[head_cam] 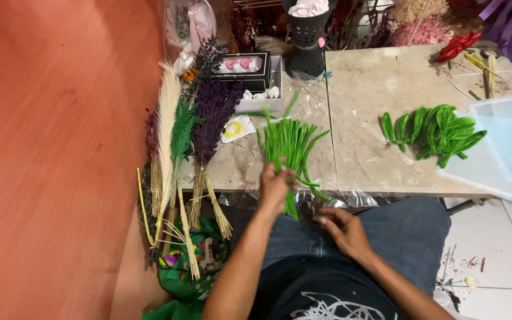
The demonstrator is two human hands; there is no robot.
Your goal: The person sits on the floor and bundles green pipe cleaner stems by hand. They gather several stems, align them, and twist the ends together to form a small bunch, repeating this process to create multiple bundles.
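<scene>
From the head camera, the left hand (275, 188) is closed around a bunch of straight green pipe cleaners (289, 148), gripping them low down at the near edge of the marble table (380, 89), so the stems fan up and away over the tabletop. The grip looks loose at the top: the stems splay unevenly, and a few lower ends bend out to the right, so some could slip free and drop to the person's lap or the tiled floor (505, 249) if the fingers relax. The right hand (344, 230) rests on the jeans just below the table edge, fingers partly curled, and I cannot tell whether it holds anything.

The pipe cleaners are bright green, thin and fuzzy, mostly straight. A pile of folded green pipe cleaners (437, 131) lies well apart toward the table's right side, beside a translucent plastic lid (505, 142). Dried purple lavender and pampas stems (191, 142) hang over the left corner, near enough to be knocked.
</scene>
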